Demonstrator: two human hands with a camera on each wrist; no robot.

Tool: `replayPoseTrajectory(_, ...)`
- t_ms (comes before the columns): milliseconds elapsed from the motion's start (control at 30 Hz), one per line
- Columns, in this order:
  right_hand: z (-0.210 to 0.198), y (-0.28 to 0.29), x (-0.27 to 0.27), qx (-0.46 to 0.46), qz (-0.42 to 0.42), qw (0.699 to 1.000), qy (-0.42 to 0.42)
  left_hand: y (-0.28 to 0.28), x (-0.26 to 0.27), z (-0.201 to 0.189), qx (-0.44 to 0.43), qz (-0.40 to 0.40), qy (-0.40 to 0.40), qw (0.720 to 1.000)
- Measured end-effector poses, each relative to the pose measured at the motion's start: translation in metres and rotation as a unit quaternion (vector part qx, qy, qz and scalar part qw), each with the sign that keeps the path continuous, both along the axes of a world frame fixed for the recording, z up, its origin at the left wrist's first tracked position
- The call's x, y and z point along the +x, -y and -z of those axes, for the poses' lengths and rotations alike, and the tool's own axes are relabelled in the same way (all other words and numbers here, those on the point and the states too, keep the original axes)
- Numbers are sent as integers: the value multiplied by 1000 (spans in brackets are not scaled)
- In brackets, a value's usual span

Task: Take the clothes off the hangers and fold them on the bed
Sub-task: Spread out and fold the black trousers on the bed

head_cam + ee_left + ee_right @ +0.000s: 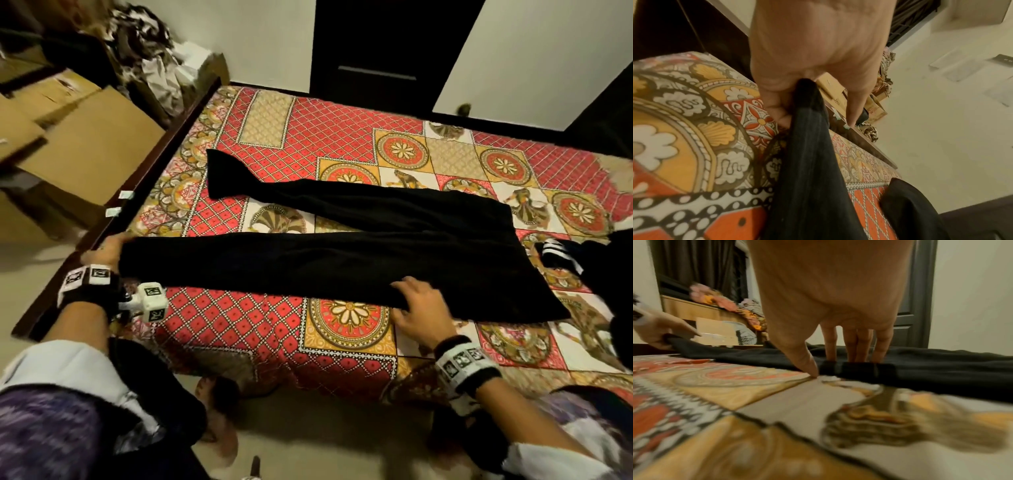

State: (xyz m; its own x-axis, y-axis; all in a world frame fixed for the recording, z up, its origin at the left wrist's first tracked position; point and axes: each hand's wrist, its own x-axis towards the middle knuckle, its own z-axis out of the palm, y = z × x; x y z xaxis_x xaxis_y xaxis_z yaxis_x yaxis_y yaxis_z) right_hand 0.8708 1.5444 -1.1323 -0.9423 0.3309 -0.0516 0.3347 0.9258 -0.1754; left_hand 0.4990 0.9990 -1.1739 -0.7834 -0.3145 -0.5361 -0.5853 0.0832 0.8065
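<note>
Right hand [416,308] grips the near edge of the long black fabric trousers [342,260], fingers on top, thumb beneath; left hand [102,251] pinches the leg hem, stretching them flat between both hands across the red-and-orange patterned bedspread [239,308]

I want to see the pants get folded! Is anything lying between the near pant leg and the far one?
Nothing visible: only bare bedspread shows between the legs of the black pants. The left hand grips the near leg's end; the right hand holds its near edge.
</note>
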Motion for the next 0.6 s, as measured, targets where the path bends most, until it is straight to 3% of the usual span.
replayPoseTrajectory(67,4,28,-13,15,-26,1000,8,21,-25,30,-30,44,14,998)
replayPoseTrajectory(133,2,44,-24,21,-16,1000,5,21,-31,30,-27,55,41,997)
replayPoseTrajectory(233,-5,47,-33,27,-3,1000,-9,-7,-3,-15,-64,-12,8,998)
replayPoseTrajectory(367,-10,42,-22,9,13,996,-92,-14,10,-30,-100,46,-24,994)
replayPoseTrajectory(600,10,53,-9,23,4,999,-38,-25,24,-36,-301,75,27,950)
